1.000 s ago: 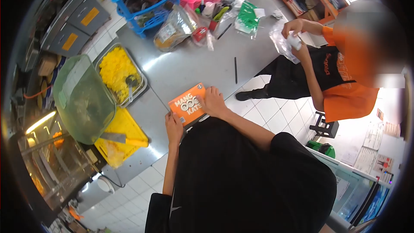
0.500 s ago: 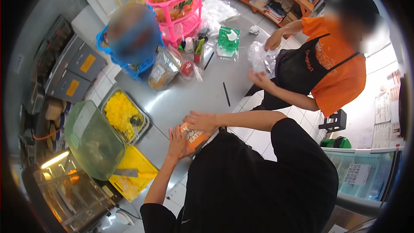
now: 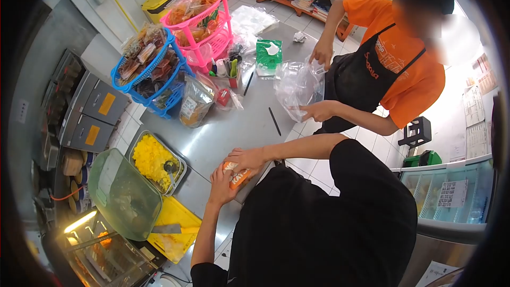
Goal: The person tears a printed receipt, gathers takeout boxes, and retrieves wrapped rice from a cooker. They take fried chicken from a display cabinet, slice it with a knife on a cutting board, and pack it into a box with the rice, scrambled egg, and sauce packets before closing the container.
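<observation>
An orange printed food box with white lettering stands at the near edge of the steel table, against the front of my black shirt. My left hand is closed around its left side. From the right, my right hand lies over the top and far side, fingers bent onto it. Between them the hands cover much of the box. Left of the hands sits a metal tray of chopped yellow food, with a dark-headed spoon in it.
A green translucent tub leans by a yellow cutting board bearing a knife. Across the steel table, a co-worker in orange holds a clear plastic bag. Blue baskets and a pink rack stand at the back.
My hands have drawn closer together over the box, covering more of its lettering. The co-worker's crumpled bag is now spread out between both hands. The view has shifted slightly.
</observation>
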Demonstrator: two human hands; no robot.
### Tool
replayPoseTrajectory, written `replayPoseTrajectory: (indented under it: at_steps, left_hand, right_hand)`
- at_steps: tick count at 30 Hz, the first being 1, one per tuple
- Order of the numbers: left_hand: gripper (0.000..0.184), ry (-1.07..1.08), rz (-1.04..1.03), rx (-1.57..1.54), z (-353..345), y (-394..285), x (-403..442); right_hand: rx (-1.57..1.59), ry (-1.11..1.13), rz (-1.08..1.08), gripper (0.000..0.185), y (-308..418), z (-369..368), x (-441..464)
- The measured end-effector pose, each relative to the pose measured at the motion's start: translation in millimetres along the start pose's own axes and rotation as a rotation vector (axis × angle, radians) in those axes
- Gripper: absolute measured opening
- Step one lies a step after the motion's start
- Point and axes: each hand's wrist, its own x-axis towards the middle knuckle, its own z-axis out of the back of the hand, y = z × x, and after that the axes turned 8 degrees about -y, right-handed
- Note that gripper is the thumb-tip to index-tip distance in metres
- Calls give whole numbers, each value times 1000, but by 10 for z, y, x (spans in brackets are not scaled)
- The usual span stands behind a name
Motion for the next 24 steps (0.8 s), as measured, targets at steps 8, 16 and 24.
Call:
replayPoseTrajectory:
  at_steps: [8,16,24]
  left_hand:
    - [85,96,39,217,166,-372,13]
    - [90,121,2,98,183,-90,144]
    - [46,-502,237,-352,419,-438,411]
  right_hand:
    - [-193,-20,-30,56,165,46,-144]
    - [-251,198,-301,88,295,153,51]
    - [-290,-131,-1012,93,773,2052,-506]
